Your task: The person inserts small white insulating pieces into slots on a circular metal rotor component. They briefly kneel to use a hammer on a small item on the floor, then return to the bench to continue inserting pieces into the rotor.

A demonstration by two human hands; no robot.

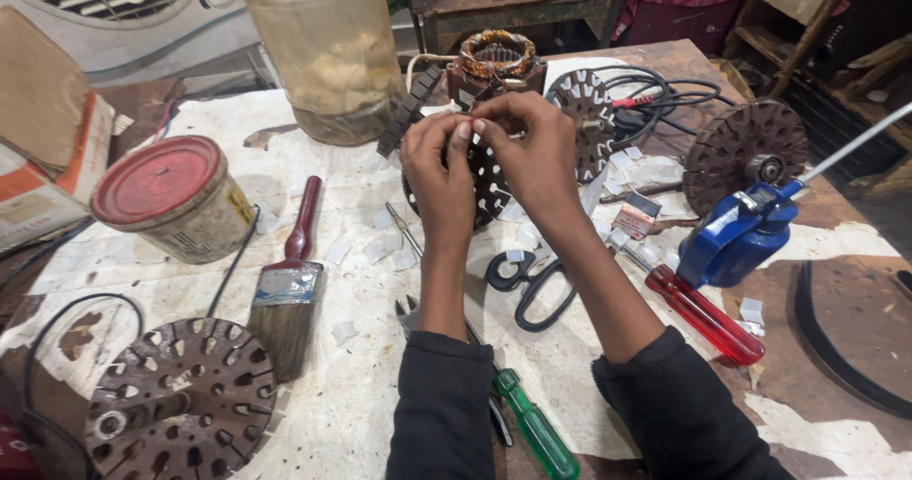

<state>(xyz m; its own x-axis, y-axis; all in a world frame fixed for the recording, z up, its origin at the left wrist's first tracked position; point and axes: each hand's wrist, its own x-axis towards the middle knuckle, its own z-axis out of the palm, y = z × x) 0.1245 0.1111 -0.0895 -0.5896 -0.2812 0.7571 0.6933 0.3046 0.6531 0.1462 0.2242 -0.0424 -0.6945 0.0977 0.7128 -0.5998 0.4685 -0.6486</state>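
My left hand (439, 171) and my right hand (532, 147) meet at the fingertips above the middle of the table, pinching something small and thin between them; it is too small to identify. Just beyond the fingers stands a motor stator with copper windings (497, 57). Under my hands lies a round perforated metal motor cover (489, 185), with a second one (589, 114) to its right.
Black scissors (522, 285), a red-handled screwdriver (703, 314), a green-handled screwdriver (537, 432), a paintbrush (290, 290), a red-lidded tin (176, 200), a blue oil can (736, 238), two more motor covers (180, 409) (741, 147), black cables (665, 95) and white paper scraps.
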